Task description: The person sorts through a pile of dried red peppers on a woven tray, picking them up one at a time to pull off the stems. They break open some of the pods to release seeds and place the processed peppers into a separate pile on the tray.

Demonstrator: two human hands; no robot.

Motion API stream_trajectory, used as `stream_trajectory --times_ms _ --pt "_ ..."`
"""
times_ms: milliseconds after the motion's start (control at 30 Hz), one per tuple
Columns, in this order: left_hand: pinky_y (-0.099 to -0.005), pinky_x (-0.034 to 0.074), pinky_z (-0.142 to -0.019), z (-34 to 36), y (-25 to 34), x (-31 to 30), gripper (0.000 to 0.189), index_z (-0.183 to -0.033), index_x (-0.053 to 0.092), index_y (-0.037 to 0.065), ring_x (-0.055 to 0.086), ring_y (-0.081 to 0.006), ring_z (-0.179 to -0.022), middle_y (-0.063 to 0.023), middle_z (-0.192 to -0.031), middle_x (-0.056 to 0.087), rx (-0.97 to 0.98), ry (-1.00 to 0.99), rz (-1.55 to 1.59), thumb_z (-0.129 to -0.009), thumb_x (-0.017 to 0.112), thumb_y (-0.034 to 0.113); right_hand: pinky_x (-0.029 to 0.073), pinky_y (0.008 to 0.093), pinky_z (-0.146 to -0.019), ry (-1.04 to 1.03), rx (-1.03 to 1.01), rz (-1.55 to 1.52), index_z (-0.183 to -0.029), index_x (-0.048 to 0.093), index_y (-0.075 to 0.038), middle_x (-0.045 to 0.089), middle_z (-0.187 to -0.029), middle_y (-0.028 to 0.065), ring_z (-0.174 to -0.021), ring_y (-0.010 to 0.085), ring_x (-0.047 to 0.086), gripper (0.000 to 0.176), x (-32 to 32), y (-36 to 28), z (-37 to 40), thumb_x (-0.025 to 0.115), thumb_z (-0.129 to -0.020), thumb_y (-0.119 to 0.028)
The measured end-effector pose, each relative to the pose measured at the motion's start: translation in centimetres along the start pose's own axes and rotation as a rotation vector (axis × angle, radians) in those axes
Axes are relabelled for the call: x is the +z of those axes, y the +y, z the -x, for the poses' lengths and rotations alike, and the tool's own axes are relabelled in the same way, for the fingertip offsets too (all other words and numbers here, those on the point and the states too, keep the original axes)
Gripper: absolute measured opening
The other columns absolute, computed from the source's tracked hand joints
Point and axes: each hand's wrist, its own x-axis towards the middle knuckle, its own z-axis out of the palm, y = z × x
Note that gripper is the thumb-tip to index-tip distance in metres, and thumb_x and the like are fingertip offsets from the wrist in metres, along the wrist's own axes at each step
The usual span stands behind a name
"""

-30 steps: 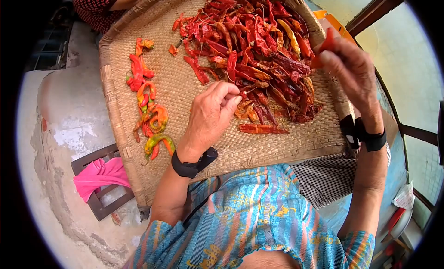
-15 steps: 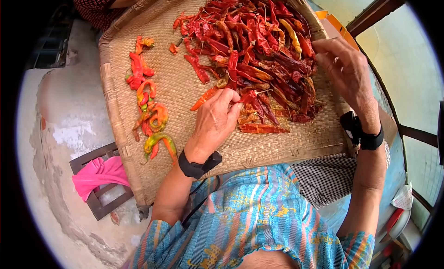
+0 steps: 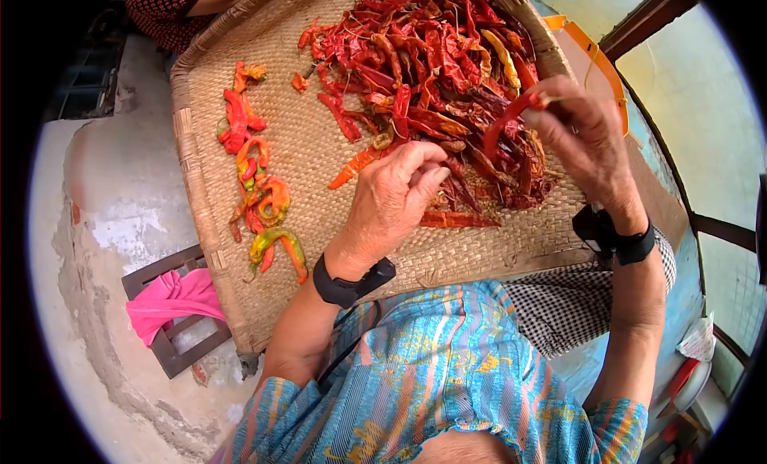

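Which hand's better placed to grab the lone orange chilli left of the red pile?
Left. The left hand sits right beside the lone orange chilli on the woven tray. The right hand is across the heap of dried red chillies and pinches a curved red chilli.

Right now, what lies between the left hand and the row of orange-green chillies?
In the head view, bare woven tray separates the left hand from the chilli row; one orange chilli lies above.

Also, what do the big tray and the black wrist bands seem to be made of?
The tray looks like woven plant strips, perhaps bamboo or reed: matte tan interlaced weave, bound rim. The wrist bands look like matte black fabric or rubber, with a hard plastic block.
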Motion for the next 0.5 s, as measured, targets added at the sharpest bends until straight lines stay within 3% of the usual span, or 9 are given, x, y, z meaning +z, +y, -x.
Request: stream_trajectory --times_ms 33,100,133,167,200,300,367,400,500 --pt "-0.0379 0.052 -0.066 0.3 -0.4 -0.6 0.021 -0.105 0.059 0.003 0.067 -0.0292 -0.077 -0.0127 -0.088 0.063 -0.010 -0.016 -0.121 -0.085 0.067 0.002 0.052 0.0230 -0.062 0.165 -0.148 -0.002 -0.106 0.066 -0.003 0.071 -0.085 0.0047 -0.076 0.0094 0.065 0.015 -0.7 0.9 -0.2 0.068 -0.092 -0.010" --pt "-0.0362 0.051 -0.066 1.1 -1.7 -1.5 0.020 -0.106 0.060 0.002 0.065 -0.0260 -0.077 -0.0116 -0.090 0.061 0.006 -0.100 -0.233 -0.087 0.066 0.004 0.054 0.0234 -0.070 0.355 -0.209 0.022 -0.116 0.064 -0.005 0.073 -0.093 0.0061 -0.083 0.0100 0.067 0.021 -3.7 2.1 -0.4 0.065 -0.095 -0.011" --pt "-0.0345 0.050 -0.067 1.5 -2.2 -1.6 0.019 -0.108 0.062 0.002 0.063 -0.0227 -0.076 -0.0104 -0.093 0.060 0.021 -0.180 -0.344 -0.090 0.065 0.006 0.054 0.0233 -0.074 0.500 -0.057 0.155 -0.115 0.066 -0.006 0.074 -0.096 0.0057 -0.085 0.0094 0.067 0.022 -4.9 2.2 -0.3 0.066 -0.095 -0.013" --pt "-0.0372 0.050 -0.071 1.9 -2.6 -1.4 0.020 -0.107 0.061 0.001 0.061 -0.0300 -0.082 -0.0131 -0.097 0.056 0.068 -0.173 -0.360 -0.088 0.064 0.004 0.050 0.0226 -0.068 0.617 -0.099 0.262 -0.120 0.067 -0.007 0.073 -0.090 0.0028 -0.078 0.0070 0.062 0.028 -5.5 2.3 -0.6 0.067 -0.095 -0.020" --pt "-0.0372 0.050 -0.071 2.0 -2.8 -1.1 0.020 -0.107 0.061 0.001 0.061 -0.0300 -0.082 -0.0131 -0.097 0.056 0.068 -0.171 -0.359 -0.088 0.064 0.004 0.051 0.0240 -0.068 0.671 -0.178 0.365 -0.121 0.067 -0.008 0.073 -0.089 0.0033 -0.077 0.0085 0.063 0.029 -6.5 3.1 -0.8 0.066 -0.096 -0.023" --pt "-0.0392 0.049 -0.073 2.4 -3.2 -0.4 0.017 -0.103 0.060 0.001 0.061 -0.0322 -0.086 -0.0132 -0.098 0.056 0.092 -0.154 -0.422 -0.086 0.064 0.003 0.053 0.0239 -0.072 0.673 0.061 0.657 -0.119 0.066 -0.007 0.074 -0.097 0.0056 -0.082 0.0102 0.068 0.027 -9.4 5.3 -0.3 0.067 -0.095 -0.020" --pt "-0.0383 0.049 -0.069 2.2 -3.5 -0.2 0.015 -0.098 0.059 0.002 0.061 -0.0311 -0.081 -0.0131 -0.092 0.056 0.132 -0.135 -0.469 -0.085 0.065 0.001 0.053 0.0281 -0.069 0.438 0.234 0.963 -0.125 0.063 -0.009 0.072 -0.098 0.0096 -0.077 0.0174 0.069 0.036 -9.6 6.1 -0.3 0.068 -0.092 -0.023" --pt "-0.0383 0.049 -0.069 2.2 -3.3 -0.1 0.015 -0.098 0.059 0.002 0.061 -0.0311 -0.081 -0.0131 -0.092 0.056 0.132 -0.134 -0.468 -0.085 0.065 0.001 0.053 0.0319 -0.065 0.411 0.216 0.969 -0.129 0.060 -0.009 0.068 -0.096 0.0121 -0.076 0.0227 0.068 0.042 -8.8 5.8 -0.2 0.068 -0.091 -0.024" --pt "-0.0320 0.048 -0.064 1.7 -2.2 -0.2 0.012 -0.095 0.058 0.002 0.062 -0.0213 -0.074 -0.0086 -0.085 0.057 0.048 -0.074 -0.280 -0.086 0.065 0.000 0.052 0.0312 -0.061 0.350 0.034 0.589 -0.125 0.061 -0.006 0.067 -0.090 0.0084 -0.078 0.0154 0.065 0.039 -5.6 4.1 -0.3 0.070 -0.090 -0.018"
